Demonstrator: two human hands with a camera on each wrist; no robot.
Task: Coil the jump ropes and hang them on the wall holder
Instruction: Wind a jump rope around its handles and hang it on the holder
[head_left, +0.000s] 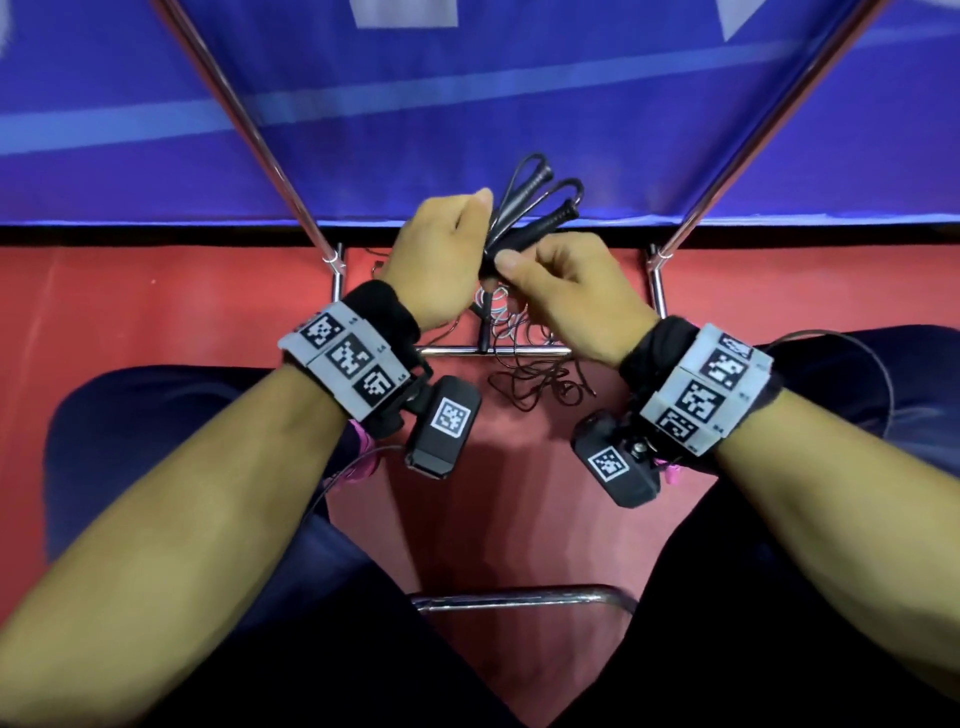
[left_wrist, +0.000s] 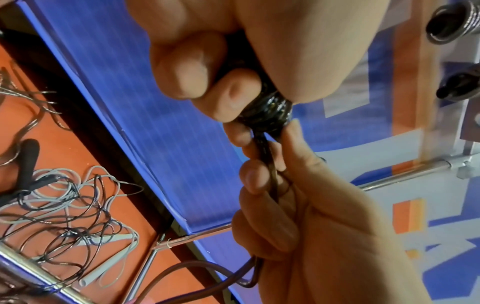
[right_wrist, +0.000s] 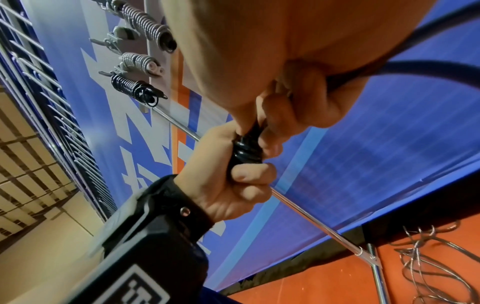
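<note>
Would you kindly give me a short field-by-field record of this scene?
Held item: black jump rope with two black handles, cord wound in tight turns
Left hand: grips the wound turns
Right hand: pinches the cord beside them
On the red floor: tangle of grey and dark loose ropes
Wall holder: pegs carrying coiled ropes

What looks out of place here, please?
Loose jump ropes lie tangled on the floor, grey and black cords crossing, unlike the coiled ropes on the wall holder. The black rope gripped by the left hand and right hand looks fine.
</note>
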